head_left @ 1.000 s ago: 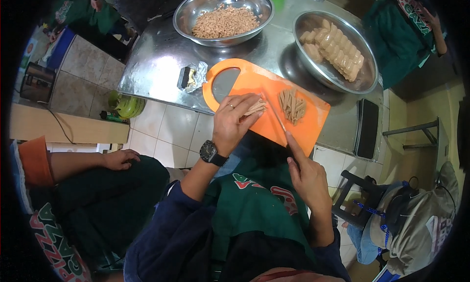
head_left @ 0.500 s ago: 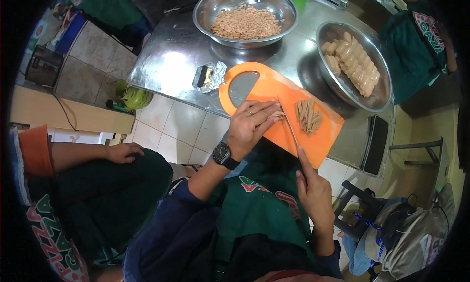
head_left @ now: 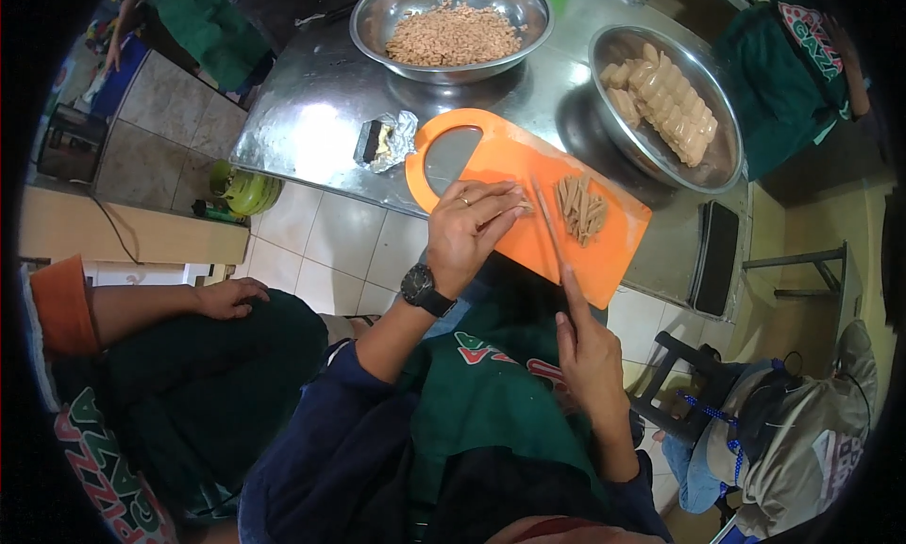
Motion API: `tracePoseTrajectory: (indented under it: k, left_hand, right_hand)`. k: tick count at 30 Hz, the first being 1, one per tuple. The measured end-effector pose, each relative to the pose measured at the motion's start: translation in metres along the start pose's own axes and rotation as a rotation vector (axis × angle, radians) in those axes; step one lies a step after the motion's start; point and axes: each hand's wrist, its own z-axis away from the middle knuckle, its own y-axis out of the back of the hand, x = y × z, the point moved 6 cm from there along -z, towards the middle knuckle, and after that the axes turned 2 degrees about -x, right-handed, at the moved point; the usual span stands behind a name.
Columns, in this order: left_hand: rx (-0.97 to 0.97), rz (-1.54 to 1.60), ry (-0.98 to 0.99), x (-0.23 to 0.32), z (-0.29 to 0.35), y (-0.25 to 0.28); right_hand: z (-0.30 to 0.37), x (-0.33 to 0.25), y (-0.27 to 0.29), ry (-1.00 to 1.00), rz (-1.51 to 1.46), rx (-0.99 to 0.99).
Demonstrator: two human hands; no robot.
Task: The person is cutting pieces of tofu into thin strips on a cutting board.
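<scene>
An orange cutting board [head_left: 500,152] with a looped handle lies on the near edge of the steel table. My left hand [head_left: 462,233], wearing a ring and a black watch, rests on the board with bent fingers closed over pale brown food pieces [head_left: 526,205], mostly hidden beneath them. In my right hand [head_left: 595,360] is a knife [head_left: 548,225], its handle gripped with the index finger stretched along it. The slightly blurred blade stands just right of my left fingertips, with a small gap between. Beyond the blade sits a pile of thin brown strips [head_left: 579,210].
A steel bowl [head_left: 451,72] of small diced pieces stands at the back; another bowl [head_left: 665,178] at the right holds pale brown sausage-like packs [head_left: 675,110]. Crumpled foil [head_left: 392,140] lies left of the board, a black phone-like slab [head_left: 715,259] right. A co-worker's hand [head_left: 231,299] is at left.
The knife blade has moved slightly right, away from my left fingertips. My left hand stays in place on the board. The whole view has shifted a little.
</scene>
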Motion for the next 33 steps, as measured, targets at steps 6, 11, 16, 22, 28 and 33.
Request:
tracePoseTrajectory:
  k: [6, 11, 16, 22, 28, 33]
  left_hand:
    - [0.008, -0.051, -0.053, 0.002, 0.002, -0.004]
    - [0.03, -0.028, -0.026, 0.001, 0.002, -0.003]
    - [0.037, -0.013, -0.006, 0.003, 0.0, -0.003]
    - [0.055, -0.029, -0.043, 0.0, 0.0, -0.003]
    - [0.071, -0.052, -0.033, 0.002, -0.002, -0.003]
    - [0.079, -0.083, -0.079, 0.004, -0.001, -0.005]
  right_hand:
    - [0.002, -0.002, -0.001, 0.04, 0.048, 0.056]
    - [0.002, -0.005, -0.002, 0.049, 0.149, 0.032]
    - [0.002, -0.005, 0.007, 0.062, 0.013, 0.136]
    - [0.001, -0.003, 0.0, 0.058, 0.055, 0.054]
    - [-0.002, -0.007, -0.008, 0.053, 0.051, 0.056]
    - [-0.004, -0.008, -0.017, -0.026, 0.175, 0.009]
